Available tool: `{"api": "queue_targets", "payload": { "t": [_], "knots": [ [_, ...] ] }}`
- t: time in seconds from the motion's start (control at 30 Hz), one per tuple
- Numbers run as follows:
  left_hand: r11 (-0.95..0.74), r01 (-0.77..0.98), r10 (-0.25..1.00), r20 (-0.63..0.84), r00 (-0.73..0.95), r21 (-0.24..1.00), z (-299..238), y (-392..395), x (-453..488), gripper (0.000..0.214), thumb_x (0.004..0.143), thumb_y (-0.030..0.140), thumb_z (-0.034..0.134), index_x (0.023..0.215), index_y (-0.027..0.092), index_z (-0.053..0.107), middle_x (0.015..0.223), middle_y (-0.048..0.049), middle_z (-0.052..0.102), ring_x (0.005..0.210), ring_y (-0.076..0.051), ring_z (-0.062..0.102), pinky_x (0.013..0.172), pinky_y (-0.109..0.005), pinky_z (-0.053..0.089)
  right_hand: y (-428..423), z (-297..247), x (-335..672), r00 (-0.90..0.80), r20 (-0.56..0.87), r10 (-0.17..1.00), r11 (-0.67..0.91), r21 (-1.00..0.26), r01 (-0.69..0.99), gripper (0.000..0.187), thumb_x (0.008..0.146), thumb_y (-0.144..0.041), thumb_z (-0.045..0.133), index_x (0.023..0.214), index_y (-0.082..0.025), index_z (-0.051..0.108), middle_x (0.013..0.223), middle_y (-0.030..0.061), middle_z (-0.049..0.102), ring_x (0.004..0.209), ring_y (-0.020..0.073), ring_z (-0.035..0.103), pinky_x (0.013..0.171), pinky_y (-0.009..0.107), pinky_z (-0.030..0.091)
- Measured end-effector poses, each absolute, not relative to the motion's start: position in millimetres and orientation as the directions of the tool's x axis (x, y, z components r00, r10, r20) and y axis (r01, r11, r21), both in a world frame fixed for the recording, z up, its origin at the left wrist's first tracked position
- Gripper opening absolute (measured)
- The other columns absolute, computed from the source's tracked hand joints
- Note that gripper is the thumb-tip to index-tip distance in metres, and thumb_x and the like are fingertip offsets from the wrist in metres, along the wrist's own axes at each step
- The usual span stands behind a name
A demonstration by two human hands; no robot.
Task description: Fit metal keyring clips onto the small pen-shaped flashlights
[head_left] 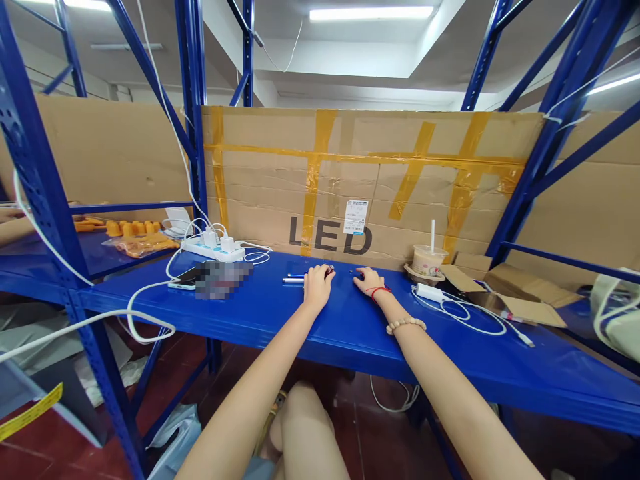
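Note:
Two slim pens (293, 280), one blue and one whitish, lie side by side on the blue tabletop. My left hand (317, 285) is closed over their right ends, and a small dark reddish piece shows by its fingertips. To the right, my right hand (369, 280) rests low at the table, its fingers bent around a small dark thing too little to make out. A red string and a beaded bracelet (406, 325) are on the right wrist. A gap of bare table separates the hands.
Left on the table (345, 333) are a power strip (213, 248) with chargers and a phone (187, 277). Right are a drink cup (428, 260) with a straw, a white cable (465, 313) and opened cardboard (520, 293). A cardboard panel (260, 187) stands behind.

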State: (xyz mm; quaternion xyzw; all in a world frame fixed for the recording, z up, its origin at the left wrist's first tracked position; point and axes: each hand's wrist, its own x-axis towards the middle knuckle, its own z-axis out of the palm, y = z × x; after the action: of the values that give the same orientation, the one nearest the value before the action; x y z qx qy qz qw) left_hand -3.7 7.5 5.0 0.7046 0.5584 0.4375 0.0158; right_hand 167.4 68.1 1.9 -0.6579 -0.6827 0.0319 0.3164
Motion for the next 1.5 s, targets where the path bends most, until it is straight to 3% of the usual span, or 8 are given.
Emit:
{"api": "queue_targets", "payload": {
  "t": [0.23, 0.43, 0.6, 0.8, 1.03, 1.23, 1.33, 1.5],
  "knots": [
    [-0.383, 0.774, 0.803, 0.596, 0.008, 0.505, 5.4, 5.7, -3.5, 0.015, 0.086, 0.029, 0.043, 0.084, 0.019, 0.055, 0.089, -0.0041, 0.059, 0.088, -0.019, 0.049, 0.076, -0.030, 0.035, 79.2, -3.4, 149.2, -0.162, 0.263, 0.951, 0.209, -0.163, 0.964, 0.042, 0.085, -0.028, 0.038, 0.126, -0.021, 0.044, 0.136, 0.0070, 0.039, 0.124, 0.0201, 0.032, 0.100, 0.040, 0.019],
    [-0.393, 0.762, 0.800, 0.601, 0.006, 0.516, 3.5, 4.7, -2.6, 0.015, 0.086, 0.028, 0.044, 0.084, 0.020, 0.056, 0.089, -0.0030, 0.059, 0.088, -0.018, 0.048, 0.077, -0.031, 0.034, 78.8, 0.8, 147.7, -0.182, 0.205, 0.962, 0.197, -0.056, 0.979, 0.043, 0.086, -0.035, 0.032, 0.125, -0.022, 0.045, 0.131, 0.0074, 0.046, 0.120, 0.0211, 0.039, 0.097, 0.041, 0.024],
    [-0.387, 0.761, 0.795, 0.607, -0.010, 0.520, 1.4, 5.4, -2.5, 0.016, 0.086, 0.030, 0.043, 0.084, 0.020, 0.056, 0.089, -0.0034, 0.059, 0.087, -0.019, 0.048, 0.076, -0.031, 0.035, 78.4, -0.5, 149.3, -0.166, 0.259, 0.952, 0.181, -0.035, 0.983, 0.045, 0.085, -0.039, 0.034, 0.126, -0.022, 0.043, 0.132, 0.0085, 0.044, 0.122, 0.0217, 0.034, 0.097, 0.040, 0.022],
    [-0.398, 0.756, 0.792, 0.610, -0.002, 0.519, 0.6, 5.3, -3.1, 0.015, 0.086, 0.029, 0.044, 0.083, 0.020, 0.056, 0.088, -0.0032, 0.059, 0.087, -0.019, 0.049, 0.077, -0.032, 0.035, 76.6, 0.4, 147.0, -0.115, 0.284, 0.952, 0.137, -0.061, 0.989, 0.046, 0.084, -0.041, 0.035, 0.123, -0.019, 0.046, 0.126, 0.0088, 0.049, 0.118, 0.0212, 0.040, 0.095, 0.040, 0.023],
    [-0.405, 0.743, 0.793, 0.609, -0.005, 0.533, 1.6, 4.8, -3.5, 0.016, 0.086, 0.028, 0.044, 0.081, 0.019, 0.056, 0.087, -0.0033, 0.059, 0.086, -0.019, 0.049, 0.076, -0.032, 0.037, 74.7, 2.9, 165.1, 0.041, 0.326, 0.944, -0.006, -0.108, 0.994, 0.053, 0.079, -0.041, 0.042, 0.125, -0.015, 0.042, 0.126, 0.0120, 0.048, 0.117, 0.0245, 0.040, 0.094, 0.042, 0.025],
    [-0.408, 0.749, 0.797, 0.603, 0.013, 0.523, 2.6, 4.2, -2.5, 0.017, 0.086, 0.029, 0.043, 0.082, 0.019, 0.056, 0.088, -0.0037, 0.059, 0.086, -0.019, 0.049, 0.077, -0.032, 0.037, 84.1, -2.6, 169.3, -0.071, 0.264, 0.962, 0.085, -0.041, 0.996, 0.049, 0.082, -0.034, 0.036, 0.129, -0.019, 0.039, 0.136, 0.0064, 0.039, 0.126, 0.0185, 0.029, 0.101, 0.039, 0.015],
    [-0.410, 0.747, 0.801, 0.598, 0.022, 0.523, 1.9, 5.5, -2.2, 0.015, 0.086, 0.029, 0.044, 0.083, 0.019, 0.056, 0.088, -0.0029, 0.060, 0.088, -0.019, 0.050, 0.078, -0.032, 0.037, 89.7, -5.2, 164.6, -0.097, 0.233, 0.968, 0.102, -0.011, 0.995, 0.051, 0.084, -0.035, 0.034, 0.131, -0.017, 0.038, 0.138, 0.0087, 0.035, 0.128, 0.0199, 0.025, 0.102, 0.042, 0.011],
    [-0.429, 0.760, 0.796, 0.602, 0.062, 0.488, 0.6, 7.1, -1.4, 0.017, 0.086, 0.030, 0.043, 0.084, 0.019, 0.055, 0.088, -0.0031, 0.060, 0.088, -0.019, 0.051, 0.080, -0.032, 0.037, 91.7, -6.0, 163.6, -0.150, 0.247, 0.957, 0.154, 0.003, 0.988, 0.048, 0.084, -0.038, 0.033, 0.127, -0.018, 0.044, 0.132, 0.0095, 0.044, 0.123, 0.0225, 0.032, 0.100, 0.045, 0.012]
  ]
}}
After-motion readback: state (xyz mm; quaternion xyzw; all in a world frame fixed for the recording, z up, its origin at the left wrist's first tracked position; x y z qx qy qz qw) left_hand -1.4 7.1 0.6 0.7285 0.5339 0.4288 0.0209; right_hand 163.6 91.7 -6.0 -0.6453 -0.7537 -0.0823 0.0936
